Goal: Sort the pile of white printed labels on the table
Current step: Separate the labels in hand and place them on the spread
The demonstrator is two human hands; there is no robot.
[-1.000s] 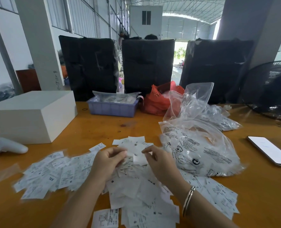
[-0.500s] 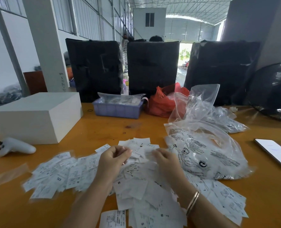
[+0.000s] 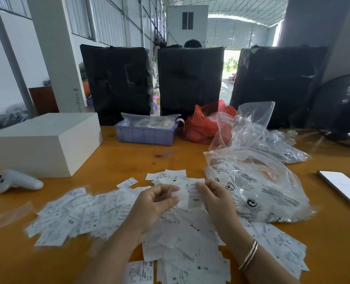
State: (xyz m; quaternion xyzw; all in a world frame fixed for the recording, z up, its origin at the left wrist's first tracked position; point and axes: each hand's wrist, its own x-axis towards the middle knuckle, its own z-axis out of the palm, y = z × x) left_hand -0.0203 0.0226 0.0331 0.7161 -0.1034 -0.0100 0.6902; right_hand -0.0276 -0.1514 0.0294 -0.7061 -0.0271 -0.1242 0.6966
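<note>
Just lifted an XXL label off the pile mid-table; right hand pinches it, left hand curled, prob. holding another. Size read, stack next.

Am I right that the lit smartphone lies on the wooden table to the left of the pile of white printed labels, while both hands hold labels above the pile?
Not quite: the head view shows the lit smartphone on the wooden table to the right of the pile of white printed labels. The left hand and right hand do hold labels above it.

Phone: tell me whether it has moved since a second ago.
No. The phone keeps its place right of the clear bag, same gap and angle; only the camera shifted.
</note>
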